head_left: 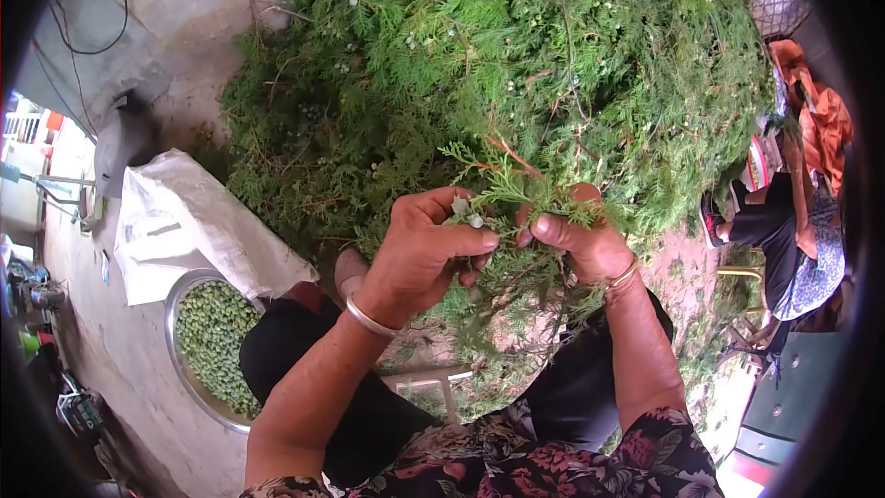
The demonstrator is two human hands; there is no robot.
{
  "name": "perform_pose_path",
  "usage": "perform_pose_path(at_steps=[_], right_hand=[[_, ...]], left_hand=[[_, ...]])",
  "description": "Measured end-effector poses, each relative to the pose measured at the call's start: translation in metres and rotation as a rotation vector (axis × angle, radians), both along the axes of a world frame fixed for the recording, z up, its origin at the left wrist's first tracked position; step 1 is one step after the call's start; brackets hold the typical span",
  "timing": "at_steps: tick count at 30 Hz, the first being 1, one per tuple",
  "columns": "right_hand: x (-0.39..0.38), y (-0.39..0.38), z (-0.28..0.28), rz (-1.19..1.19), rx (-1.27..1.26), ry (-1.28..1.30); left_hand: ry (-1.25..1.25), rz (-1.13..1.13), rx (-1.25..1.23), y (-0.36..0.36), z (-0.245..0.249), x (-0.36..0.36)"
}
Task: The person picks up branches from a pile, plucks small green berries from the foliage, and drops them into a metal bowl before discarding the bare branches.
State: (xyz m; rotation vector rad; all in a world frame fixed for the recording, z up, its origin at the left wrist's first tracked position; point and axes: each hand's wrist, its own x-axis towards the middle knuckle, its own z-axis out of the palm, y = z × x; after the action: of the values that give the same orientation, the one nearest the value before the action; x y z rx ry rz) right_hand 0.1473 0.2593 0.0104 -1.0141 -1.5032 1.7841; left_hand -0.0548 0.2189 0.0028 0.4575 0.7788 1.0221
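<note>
Both hands are over my lap, in front of a large heap of green conifer branches [442, 46]. My right hand [585, 242] grips a leafy conifer sprig [516, 186] between thumb and fingers. The sprig's reddish stem points up toward the heap, and more foliage hangs below. My left hand [426, 249] is closed beside it, thumb pressed toward the fingers. Pale green cones [468, 212] show at its thumb and index finger. Its other fingers curl under, so what they hold is partly hidden.
A metal basin [172, 318] with many small green cones stands at my left, near a white woven sack [184, 217]. Another person [793, 231] sits at the right by the heap. A stool frame [449, 397] shows between my legs.
</note>
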Motion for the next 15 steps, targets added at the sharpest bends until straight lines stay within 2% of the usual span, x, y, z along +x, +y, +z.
perform_pose_path(at_steps=[6, 10, 12, 15], right_hand=[[-0.007, -0.004, 0.013, 0.044, -0.011, -0.126], [-0.009, -0.006, 0.012, 0.001, -0.034, -0.063], [-0.006, -0.002, 0.011, 0.094, -0.030, -0.128], [-0.010, -0.004, 0.011, 0.078, -0.028, -0.042]], left_hand=[[0.091, -0.052, 0.086, -0.004, -0.001, -0.008], [0.046, -0.083, 0.087, -0.007, 0.000, -0.006], [0.073, -0.093, 0.108, -0.008, 0.007, -0.005], [0.076, 0.008, 0.074, -0.009, -0.003, -0.004]])
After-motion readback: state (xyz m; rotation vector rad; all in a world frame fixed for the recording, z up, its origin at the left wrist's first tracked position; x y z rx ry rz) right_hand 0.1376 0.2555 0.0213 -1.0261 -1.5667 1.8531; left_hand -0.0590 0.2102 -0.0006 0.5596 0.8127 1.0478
